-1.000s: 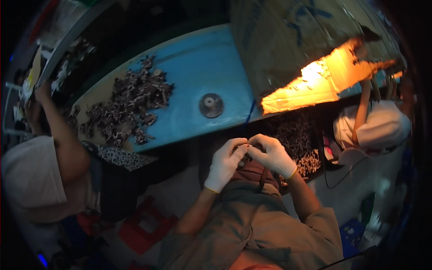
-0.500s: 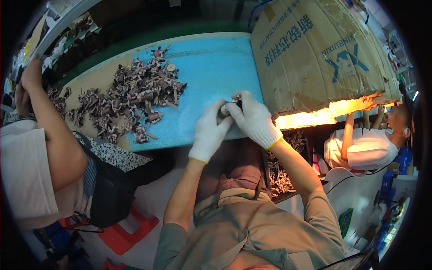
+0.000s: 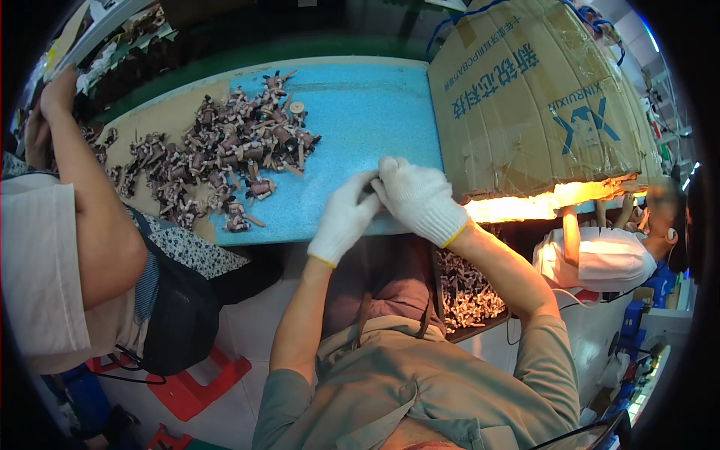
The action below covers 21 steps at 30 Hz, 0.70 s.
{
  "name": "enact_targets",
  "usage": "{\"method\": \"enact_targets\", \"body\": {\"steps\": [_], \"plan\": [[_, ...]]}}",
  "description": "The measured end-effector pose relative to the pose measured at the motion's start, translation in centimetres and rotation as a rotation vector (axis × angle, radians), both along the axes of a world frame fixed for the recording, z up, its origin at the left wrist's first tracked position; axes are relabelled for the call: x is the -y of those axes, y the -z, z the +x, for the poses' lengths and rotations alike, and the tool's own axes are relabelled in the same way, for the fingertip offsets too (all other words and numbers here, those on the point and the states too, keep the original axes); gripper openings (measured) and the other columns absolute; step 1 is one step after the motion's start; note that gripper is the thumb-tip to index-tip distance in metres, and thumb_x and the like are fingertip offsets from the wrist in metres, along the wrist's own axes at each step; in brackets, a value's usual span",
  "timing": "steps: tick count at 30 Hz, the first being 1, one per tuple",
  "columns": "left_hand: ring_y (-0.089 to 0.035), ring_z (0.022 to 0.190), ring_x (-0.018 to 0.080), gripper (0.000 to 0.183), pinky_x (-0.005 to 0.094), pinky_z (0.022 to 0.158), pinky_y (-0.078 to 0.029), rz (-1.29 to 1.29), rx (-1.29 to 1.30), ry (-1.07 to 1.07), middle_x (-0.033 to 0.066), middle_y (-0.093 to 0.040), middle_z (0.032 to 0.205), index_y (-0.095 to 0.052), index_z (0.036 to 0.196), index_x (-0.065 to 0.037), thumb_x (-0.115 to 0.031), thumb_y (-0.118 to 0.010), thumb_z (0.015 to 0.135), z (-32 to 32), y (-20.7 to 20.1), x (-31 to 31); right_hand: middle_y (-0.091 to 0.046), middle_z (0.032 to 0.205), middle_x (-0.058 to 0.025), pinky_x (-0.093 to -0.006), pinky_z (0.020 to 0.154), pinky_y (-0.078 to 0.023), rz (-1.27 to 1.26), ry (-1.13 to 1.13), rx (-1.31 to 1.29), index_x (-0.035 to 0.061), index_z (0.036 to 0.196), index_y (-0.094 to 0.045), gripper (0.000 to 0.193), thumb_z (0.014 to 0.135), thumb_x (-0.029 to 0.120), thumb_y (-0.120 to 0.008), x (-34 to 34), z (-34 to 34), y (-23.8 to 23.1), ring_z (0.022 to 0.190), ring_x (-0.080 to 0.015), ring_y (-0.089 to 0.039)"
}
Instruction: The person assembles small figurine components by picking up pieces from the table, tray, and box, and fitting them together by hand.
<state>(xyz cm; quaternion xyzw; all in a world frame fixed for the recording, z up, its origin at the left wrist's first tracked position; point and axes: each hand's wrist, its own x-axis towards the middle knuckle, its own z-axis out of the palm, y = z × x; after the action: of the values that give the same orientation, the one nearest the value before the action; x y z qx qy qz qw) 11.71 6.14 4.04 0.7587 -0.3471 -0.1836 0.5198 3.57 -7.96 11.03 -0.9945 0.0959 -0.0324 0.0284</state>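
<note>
The desk [image 3: 367,124] spans the middle, its top bright blue toward the right and tan toward the left. At its right end stands a large brown cardboard carton [image 3: 517,112], with a glowing orange strip [image 3: 540,208] along its lower edge. A co-worker [image 3: 45,262] in a pale top is beside the desk at the left, one bare arm raised. On the left half of the desk lies a pile of small brown and pale figures [image 3: 232,150], tangled together and well apart from the gloved hands. Past the carton's lower right, a second co-worker [image 3: 600,251] wears a white top. A red stool [image 3: 199,386] is on the floor at the lower left. Below the desk's front edge, a dark tray [image 3: 480,328] holds many small dark and pale parts. The right hand [image 3: 420,195] and left hand [image 3: 345,220], both in white knitted gloves with yellow cuff edges, meet over the blue part near the front edge. Their fingers curl together and touch; whether the grip of either is closed around something cannot be told, as the gloves hide it. A small pale round disc [image 3: 297,108] lies at the pile's upper right.
</note>
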Motion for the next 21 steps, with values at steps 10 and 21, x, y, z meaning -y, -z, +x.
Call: {"method": "enact_targets", "body": {"steps": [10, 21], "plan": [[-0.065, 0.098, 0.0140, 0.032, 0.0291, 0.090, -0.053, -0.524, -0.410, -0.117, 0.0098, -0.074, 0.106, -0.067, 0.124, 0.003, -0.023, -0.061, 0.106, -1.8, -1.3, 4.8, -0.073, 0.091, -0.0159, -0.0425, 0.054, -0.061, -0.117, -0.087, -0.129, 0.0027, 0.104, -0.066, 0.021, 0.088, 0.017, -0.067, -0.2, 0.1, 0.1, 0.072, -0.0297, -0.078], [-0.069, 0.105, 0.0205, 0.039, 0.0340, 0.085, -0.056, -0.366, -0.625, -0.022, 0.0115, -0.072, 0.120, -0.067, 0.127, -0.002, -0.036, -0.056, 0.111, -0.2, -3.8, 0.7, -0.071, 0.103, -0.0192, -0.0516, 0.069, -0.061, 0.433, 0.171, 0.374, 0.0064, 0.114, -0.062, 0.031, 0.101, 0.035, -0.063, 1.5, -2.6, -1.2, 0.086, -0.0413, -0.076]]}}
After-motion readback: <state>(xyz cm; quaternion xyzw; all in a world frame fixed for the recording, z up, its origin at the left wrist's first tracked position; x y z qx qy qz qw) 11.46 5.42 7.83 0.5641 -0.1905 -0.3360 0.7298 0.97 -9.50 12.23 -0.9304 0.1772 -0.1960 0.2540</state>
